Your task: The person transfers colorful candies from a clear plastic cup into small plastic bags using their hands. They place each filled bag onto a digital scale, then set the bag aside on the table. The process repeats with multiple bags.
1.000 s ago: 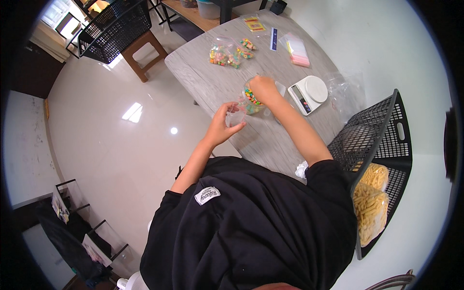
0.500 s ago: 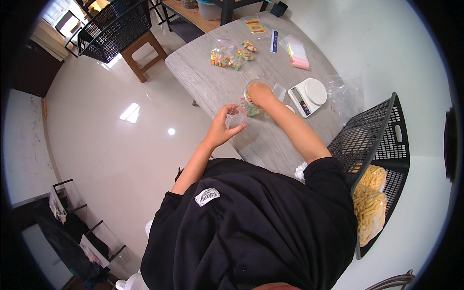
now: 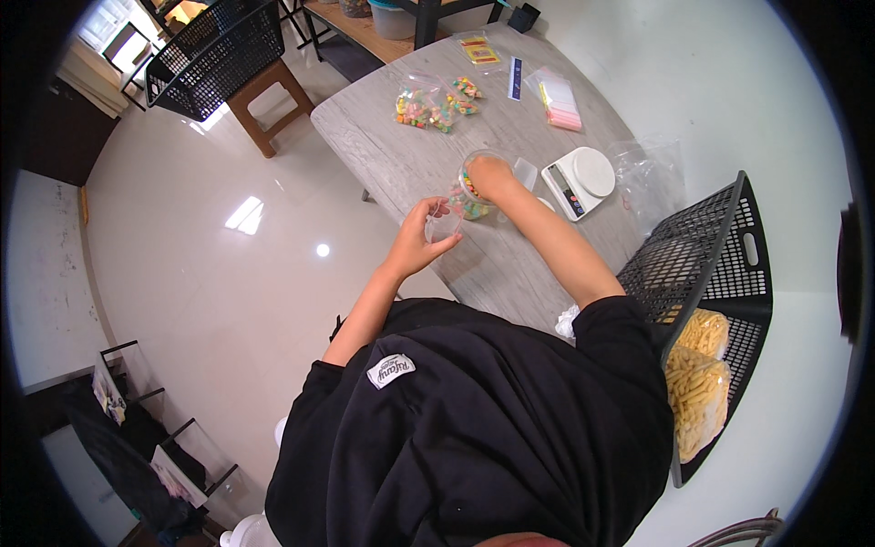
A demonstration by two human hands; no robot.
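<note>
Here's the grey wood-look tabletop (image 3: 497,264), the broad stage, running up to the wall. On its right, a big black mesh crate (image 3: 759,264) leans open, two bags of yellow snacks (image 3: 697,401) inside it. Far upper left, another black crate (image 3: 219,59) sits on a brown stool (image 3: 264,100).

Back to the tabletop: the white kitchen scale (image 3: 581,183) lies to the right of the action, a loose clear bag (image 3: 652,187) just beyond it. Centre spot goes to the clear jar (image 3: 470,211), colourful pieces showing through its wall, near the tabletop's left edge. And the right hand (image 3: 493,178) is down in its mouth! Those fingers are hidden inside, so I cannot tell whether they grasp anything. Close by, the left hand (image 3: 416,242) has its fingers curved around a small clear container (image 3: 444,226), held just beside the jar.

Up the tabletop, a clear bag of colourful pieces (image 3: 425,103), a stack of pink-edged pouches (image 3: 561,102) well to its right, and a yellow-and-red packet (image 3: 480,49) at the far end. Smaller now: two little packs (image 3: 467,87) right by that bag, and a slim blue-and-white strip (image 3: 516,80).
</note>
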